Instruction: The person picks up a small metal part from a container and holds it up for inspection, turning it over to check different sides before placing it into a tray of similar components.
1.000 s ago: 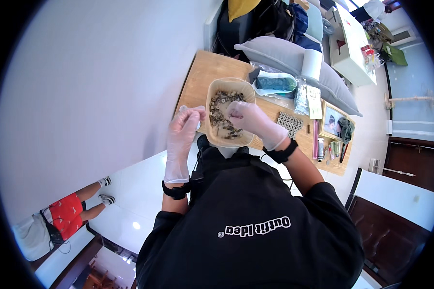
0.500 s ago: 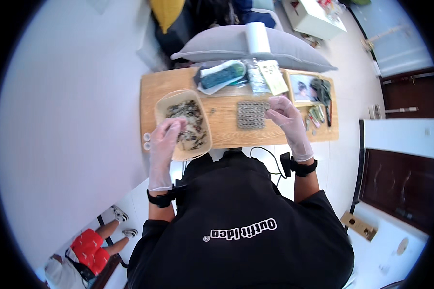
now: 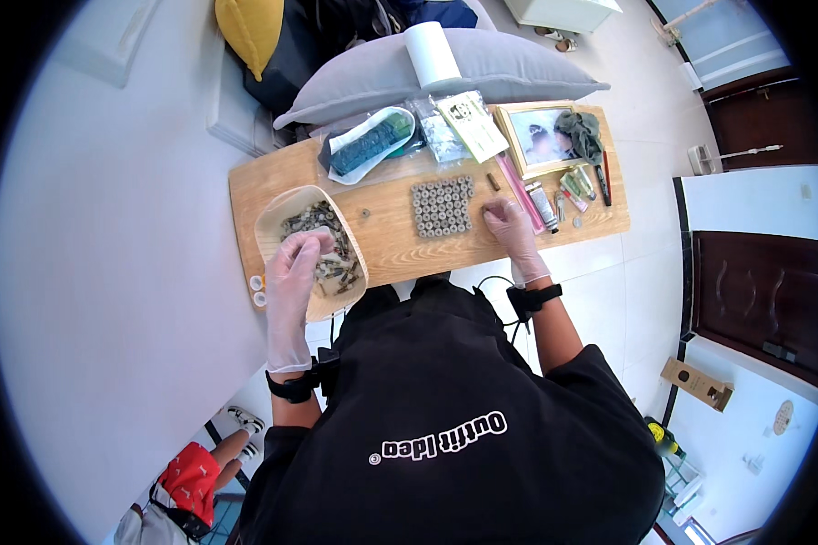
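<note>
My left hand [image 3: 297, 259], in a clear thin glove, hovers over a cream plastic basket [image 3: 358, 257]. Inside lies a jumble of small dark and brassy metal pieces [image 3: 311, 219]. The fingertips are pinched together; whatever they hold, if anything, is too small to make out. My right hand [image 3: 509, 225], gloved likewise, rests low over the wooden table with its fingers curled closed, just right of a block of small grey cylinders with round holes [image 3: 442, 207]. A small brown cylinder [image 3: 493, 182] lies by the block's right edge. A lone small round piece [image 3: 365, 213] sits between basket and block.
Along the table's [image 3: 400, 259] far side are a blue-green insole-shaped item [image 3: 371, 145], plastic bags, a printed card [image 3: 473, 127] and a framed photo [image 3: 541, 141]. Tubes [image 3: 543, 207] lie right. A grey cushion [image 3: 527, 73] and paper roll [image 3: 433, 54] stand behind. Another person [image 3: 191, 481] sits lower left.
My right hand has come down and nearer to me, off the block's upper right corner. The brown cylinder now shows beside the block. My left hand stays pinched over the basket. The view has shifted.
</note>
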Motion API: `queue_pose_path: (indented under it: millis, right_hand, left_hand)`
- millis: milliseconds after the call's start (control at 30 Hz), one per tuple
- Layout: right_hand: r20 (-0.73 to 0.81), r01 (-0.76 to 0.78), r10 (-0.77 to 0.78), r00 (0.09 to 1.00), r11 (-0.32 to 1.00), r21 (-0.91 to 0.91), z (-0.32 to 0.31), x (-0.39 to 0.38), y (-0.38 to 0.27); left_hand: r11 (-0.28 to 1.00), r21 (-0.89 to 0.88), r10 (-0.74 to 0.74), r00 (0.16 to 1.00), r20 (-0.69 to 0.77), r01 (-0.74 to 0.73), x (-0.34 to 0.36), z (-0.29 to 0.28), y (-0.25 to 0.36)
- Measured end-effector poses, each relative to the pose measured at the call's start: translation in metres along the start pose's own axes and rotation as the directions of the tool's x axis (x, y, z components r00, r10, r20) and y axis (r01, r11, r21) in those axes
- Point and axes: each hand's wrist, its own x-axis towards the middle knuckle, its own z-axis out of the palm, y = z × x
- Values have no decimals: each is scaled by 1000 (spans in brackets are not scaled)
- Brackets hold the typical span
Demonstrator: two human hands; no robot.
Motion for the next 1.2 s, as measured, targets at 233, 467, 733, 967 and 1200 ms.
queue_pose_path:
  millis: [233, 467, 733, 967, 1200]
  right_hand:
    - [-37, 97, -105, 994, 979, -180, -4, -2, 10]
    - [-24, 68, -74, 997, 978, -196, -17, -8, 1]
    - [-41, 182, -191, 981, 969, -166, -5, -13, -5]
    - [-143, 34, -63, 988, 980, -194, -2, 0, -5]
    - [-117, -193, 197, 973, 980, 48, -4, 19, -4]
  left_hand:
    - [1000, 18, 13, 1000, -4, -13, 2, 0, -2]
    - [1000, 14, 13, 1000, 12, -14, 1, 1, -2]
    - [1000, 6, 14, 1000, 13, -14, -2, 2, 2]
    - [1000, 7, 26, 1000, 11, -26, -9, -1, 0]
    - [1000, -11, 24, 999, -21, -24, -17, -6, -12]
